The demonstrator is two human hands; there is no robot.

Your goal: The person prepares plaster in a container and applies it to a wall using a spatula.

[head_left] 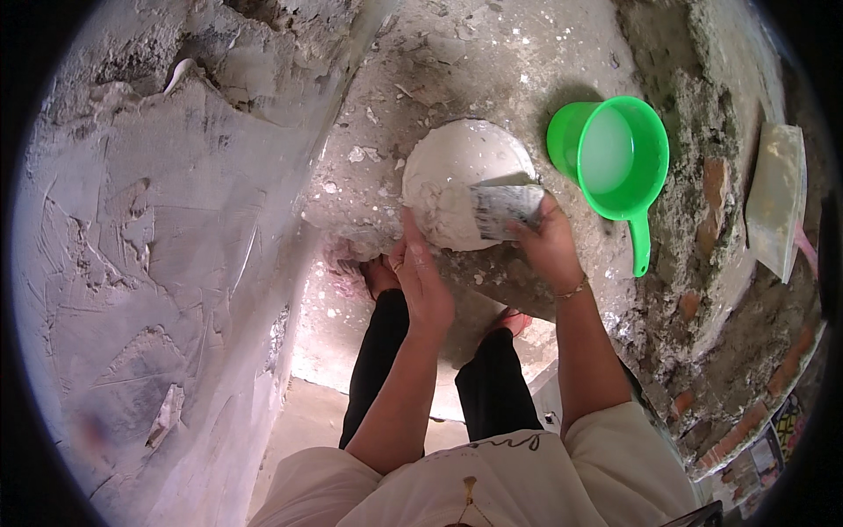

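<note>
A round white bowl [465, 149] of pale, wet plaster paste sits on the rough, spattered ground in front of me. My right hand [549, 241] grips a wide, plaster-smeared scraper [505, 208], whose blade lies in the paste at the bowl's right side. My left hand [421, 281] is against the bowl's left edge with its fingers stretched out. To the right of the bowl stands a green plastic dipper [646, 158] with cloudy whitish liquid in it, its handle toward me.
A plastered wall [149, 281] fills the left. At the right, broken masonry with exposed brick [711, 198] holds a pale rectangular tool [773, 198] with a pink handle. My feet [514, 323] are on the dusty floor below the bowl, one at each side.
</note>
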